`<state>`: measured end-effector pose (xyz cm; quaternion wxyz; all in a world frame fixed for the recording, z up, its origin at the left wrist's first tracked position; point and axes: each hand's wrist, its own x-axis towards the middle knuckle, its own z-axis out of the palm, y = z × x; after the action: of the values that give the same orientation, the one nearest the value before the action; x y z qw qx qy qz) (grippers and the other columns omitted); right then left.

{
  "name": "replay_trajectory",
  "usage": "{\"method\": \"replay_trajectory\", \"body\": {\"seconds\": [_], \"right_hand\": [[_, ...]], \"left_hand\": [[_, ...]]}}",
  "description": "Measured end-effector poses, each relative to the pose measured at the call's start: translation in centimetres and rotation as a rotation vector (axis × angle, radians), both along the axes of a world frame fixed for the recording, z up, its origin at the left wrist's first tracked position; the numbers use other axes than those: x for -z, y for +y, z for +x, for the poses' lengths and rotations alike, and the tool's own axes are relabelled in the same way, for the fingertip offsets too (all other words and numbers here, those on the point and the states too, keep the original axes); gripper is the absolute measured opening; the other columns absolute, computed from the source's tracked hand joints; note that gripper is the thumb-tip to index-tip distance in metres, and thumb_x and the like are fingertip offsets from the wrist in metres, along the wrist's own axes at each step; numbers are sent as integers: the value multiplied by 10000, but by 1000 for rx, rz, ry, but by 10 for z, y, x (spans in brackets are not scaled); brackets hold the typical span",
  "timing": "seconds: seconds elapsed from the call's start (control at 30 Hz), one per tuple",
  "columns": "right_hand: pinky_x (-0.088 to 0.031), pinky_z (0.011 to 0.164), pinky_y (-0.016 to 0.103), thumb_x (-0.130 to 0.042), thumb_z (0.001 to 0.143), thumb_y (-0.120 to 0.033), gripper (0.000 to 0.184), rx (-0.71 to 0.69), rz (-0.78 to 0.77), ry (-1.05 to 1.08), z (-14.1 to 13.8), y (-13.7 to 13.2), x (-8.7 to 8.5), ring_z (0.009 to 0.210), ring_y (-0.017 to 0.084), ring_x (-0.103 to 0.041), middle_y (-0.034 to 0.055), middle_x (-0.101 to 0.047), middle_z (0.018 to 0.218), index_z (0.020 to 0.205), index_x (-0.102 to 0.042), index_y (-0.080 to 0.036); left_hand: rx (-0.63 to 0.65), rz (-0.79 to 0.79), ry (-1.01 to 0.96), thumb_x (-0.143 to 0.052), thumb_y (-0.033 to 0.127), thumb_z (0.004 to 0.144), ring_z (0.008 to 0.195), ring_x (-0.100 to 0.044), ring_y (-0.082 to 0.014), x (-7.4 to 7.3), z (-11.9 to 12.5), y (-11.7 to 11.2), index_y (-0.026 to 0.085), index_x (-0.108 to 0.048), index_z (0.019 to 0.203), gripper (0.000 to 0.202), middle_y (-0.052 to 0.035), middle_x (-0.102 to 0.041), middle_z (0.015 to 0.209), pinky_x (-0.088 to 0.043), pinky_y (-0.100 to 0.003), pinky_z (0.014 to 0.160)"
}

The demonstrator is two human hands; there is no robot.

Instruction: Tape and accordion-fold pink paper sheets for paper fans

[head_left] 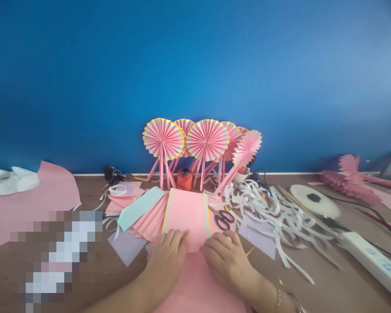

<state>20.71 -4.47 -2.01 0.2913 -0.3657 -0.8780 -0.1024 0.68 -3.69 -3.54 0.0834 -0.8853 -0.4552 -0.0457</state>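
Observation:
A pink sheet of paper (189, 213) with yellow and pale-blue bands along its sides lies flat before me. My left hand (170, 256) grips its near left edge, fingers bent over the paper. On the near right edge, my right hand (226, 261) has its fingers curled and pressed together on the same sheet. Below the hands, more pink paper (200, 284) reaches toward me; whether it is one piece with the banded sheet, I cannot tell. Scissors with dark handles (224, 219) rest just beyond my right hand. Pleated pink paper (153, 215) lies beyond my left.
Several round pink paper fans (207, 140) stand against the blue wall (195, 65), near an orange-red spool (184, 179). Curled white strips (260, 198) heap up at right, by a white power strip (374, 258). Pale-blue paper (141, 208) and a large pink sheet (52, 200) lie left.

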Motion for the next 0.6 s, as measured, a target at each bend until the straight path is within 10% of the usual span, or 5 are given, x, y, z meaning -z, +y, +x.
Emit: {"method": "replay_trajectory", "body": {"seconds": [0.23,0.6], "right_hand": [[-291,672,307,-388,907,-92,272,85,-78,-39,17,14,3,681,166,-447,34,-568,691,720,-570,-171],[-352,685,314,-439,891,-127,185,35,-412,-60,32,12,-3,736,183,-499,45,-594,759,777,-575,-175]], "left_hand": [[86,-240,-120,-437,47,887,819,-546,-220,-16,-17,5,172,-609,858,214,-48,-602,882,-464,-357,710],[11,-411,-238,-394,74,901,863,-560,-217,-26,-28,6,167,-616,829,252,-66,-614,900,-455,-349,755]]}}
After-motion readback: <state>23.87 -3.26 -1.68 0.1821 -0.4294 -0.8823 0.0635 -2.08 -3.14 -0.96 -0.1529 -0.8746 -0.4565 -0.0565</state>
